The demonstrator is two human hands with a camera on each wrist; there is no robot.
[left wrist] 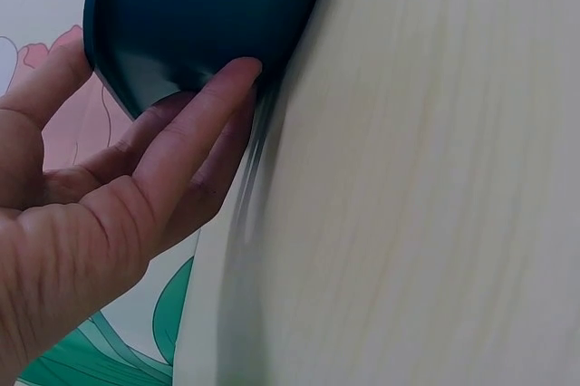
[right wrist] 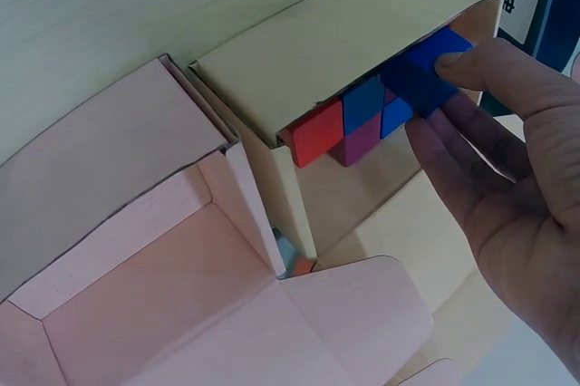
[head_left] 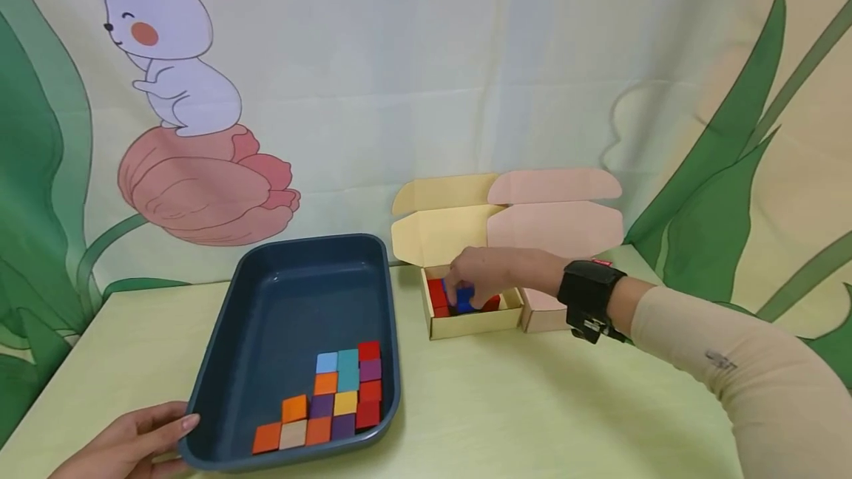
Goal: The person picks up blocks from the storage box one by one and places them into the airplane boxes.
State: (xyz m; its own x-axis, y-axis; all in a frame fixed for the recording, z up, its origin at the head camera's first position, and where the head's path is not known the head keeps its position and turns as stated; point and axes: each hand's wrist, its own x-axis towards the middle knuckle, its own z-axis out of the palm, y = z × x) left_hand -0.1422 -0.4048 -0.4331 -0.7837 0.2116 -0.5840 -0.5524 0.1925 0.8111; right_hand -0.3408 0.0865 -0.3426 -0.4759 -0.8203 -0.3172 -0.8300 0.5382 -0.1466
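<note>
My right hand [head_left: 482, 277] reaches into the yellow cardboard box [head_left: 475, 326] and pinches a blue block [right wrist: 421, 78] between thumb and fingers. Red blocks [head_left: 438, 294] lie beside it, and the right wrist view also shows a purple block [right wrist: 358, 148] there. At the near left corner of a dark blue tray [head_left: 220, 338], my left hand [head_left: 143, 438] grips the rim and outer wall. Inside the tray, square-faced blocks [head_left: 324, 383] in orange, red, purple, teal, yellow and other colours sit packed against the near right corner.
A pink cardboard box [head_left: 542, 310] with its lid raised stands right beside the yellow one, partly hidden by my right forearm. Both raised lids stand before a printed cloth backdrop [head_left: 426, 94]. Small coloured pieces [right wrist: 294, 259] show beside the yellow box's side wall.
</note>
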